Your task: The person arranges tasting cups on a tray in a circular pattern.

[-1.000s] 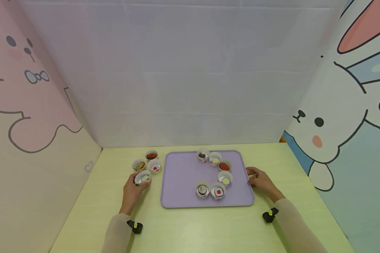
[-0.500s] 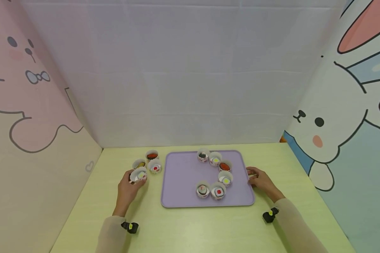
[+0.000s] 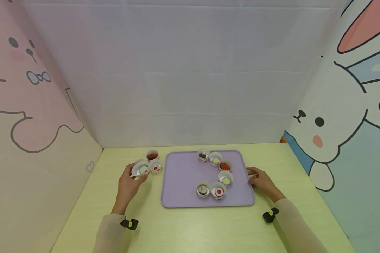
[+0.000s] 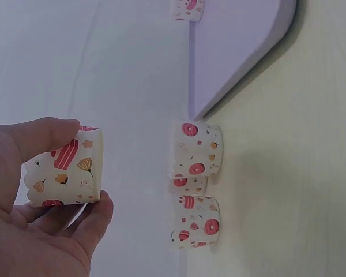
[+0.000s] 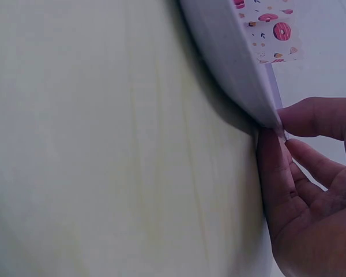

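My left hand [image 3: 127, 187] holds a paper baking cup [image 3: 140, 169] with a white and yellow piece inside. In the left wrist view, thumb and fingers grip this printed cup [image 4: 66, 167] from two sides, raised off the table. Beyond it stand a cup with a red filling [image 3: 152, 155] and a cup with a white and red piece [image 3: 156, 166]. Another cup of this group is hidden behind the held one. My right hand [image 3: 263, 182] pinches the right edge of the purple tray [image 3: 180, 182]; the right wrist view shows thumb and finger on its rim [image 5: 242, 92].
Several filled paper cups stand on the tray, including one with a red filling [image 3: 225, 166] and one with a white and red piece [image 3: 218, 191]. The pale yellow table [image 3: 190, 228] ends at a white sheet [image 3: 190, 88]. Cartoon-printed walls flank both sides.
My left hand has carried the held cup slightly left and away from me, over the cup with the yellow-green filling, which is now covered from view. The right hand and the tray have stayed put.
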The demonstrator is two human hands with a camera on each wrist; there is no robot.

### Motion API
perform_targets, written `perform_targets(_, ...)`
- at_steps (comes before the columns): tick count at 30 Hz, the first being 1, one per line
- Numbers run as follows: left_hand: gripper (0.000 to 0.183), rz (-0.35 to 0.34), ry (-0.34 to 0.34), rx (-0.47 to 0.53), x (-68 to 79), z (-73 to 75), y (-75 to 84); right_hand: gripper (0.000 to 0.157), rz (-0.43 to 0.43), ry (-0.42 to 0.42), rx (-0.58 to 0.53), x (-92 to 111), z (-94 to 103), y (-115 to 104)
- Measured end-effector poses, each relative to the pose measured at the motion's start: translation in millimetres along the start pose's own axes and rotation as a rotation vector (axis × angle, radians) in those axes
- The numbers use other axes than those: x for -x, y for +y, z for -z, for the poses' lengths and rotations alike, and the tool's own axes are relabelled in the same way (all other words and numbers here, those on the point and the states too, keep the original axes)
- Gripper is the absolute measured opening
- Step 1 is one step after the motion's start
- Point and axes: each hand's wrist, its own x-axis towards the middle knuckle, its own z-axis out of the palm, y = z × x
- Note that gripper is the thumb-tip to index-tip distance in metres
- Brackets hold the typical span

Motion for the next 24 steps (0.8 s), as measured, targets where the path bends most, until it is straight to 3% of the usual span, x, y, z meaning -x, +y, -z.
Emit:
perform_targets(13,0.064,-0.077,-0.038,0.053,-7.0,-23.7,18.6,0.067,0.011,0.009,0.009,0,-0.4,1)
perform_targets(24,0.063,-0.124,-0.064,0.078,-10.5,-57.2,37.1,0.067,0.010,0.004,-0.005,1,-0.4,1)
